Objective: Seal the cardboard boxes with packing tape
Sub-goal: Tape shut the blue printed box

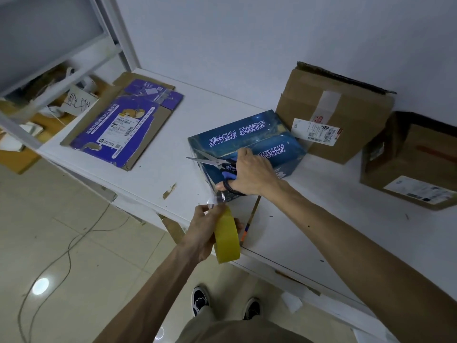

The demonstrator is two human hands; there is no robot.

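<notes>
Two hands busy at the front edge of a white worktop (173, 157), mid-seal on a blue printed box (247, 142) lying flat near that edge. Grips a yellow tape roll (227, 241) in the left hand (205, 229), fingers curled round its rim, below and just in front of the box. Holds scissors (210, 160) in the right hand (252, 174), thumb and fingers through the dark loops, blades parted and pointing left across the box's near face. Stretches a clear strip of tape (216, 194) from roll to the box's near corner, crinkled and glinting at the roll end. Judging by looks: light, thin-walled cardboard in the blue printed box, likely to slide or dent under a hard pull, so best steadied by pressing flat on top, close to the seam. Expect the strip to be limp, sticky and quick to fold on itself once cut; best pinched at the free end beside the roll and held taut. Take the roll by rim and core: stiff, easy to grip. Further right, well apart from the hands, a brown box (341, 120) against the wall, already banded with pale tape, and a second brown box (415, 157) beside it; bulkier, probably wanting a hand on each side. Flattened purple carton (123, 125) to the left.
</notes>
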